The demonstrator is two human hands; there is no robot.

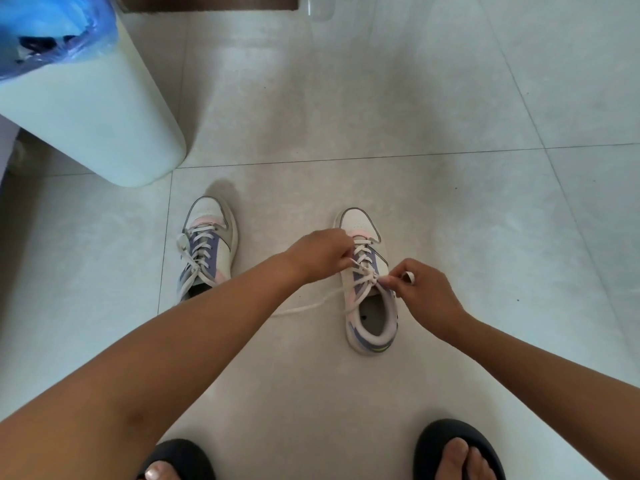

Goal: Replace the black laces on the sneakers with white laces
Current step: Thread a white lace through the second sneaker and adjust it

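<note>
While both bare arms reach down from the lower edge of the frame, the left hand (320,252) sits over the middle of the right-hand sneaker (369,292), its fingers curled together and pinching a strand of the white lace (360,273) at the eyelets. The right hand (424,289), just beside the shoe's collar, has its fingers closed on the same lace, with a short white loop or end showing above its knuckles. A loose tail of that lace trails left from the shoe across the tiled floor (450,202). This sneaker stands right of centre, toe pointing toward the top of the frame, its opening facing the camera. The second sneaker (207,244) stands well apart at centre left, also laced in white, toe up-frame. A pale bin (104,116) with a blue bag (52,29) fills the upper left. Two feet in black slippers (450,445) show at the bottom edge.
</note>
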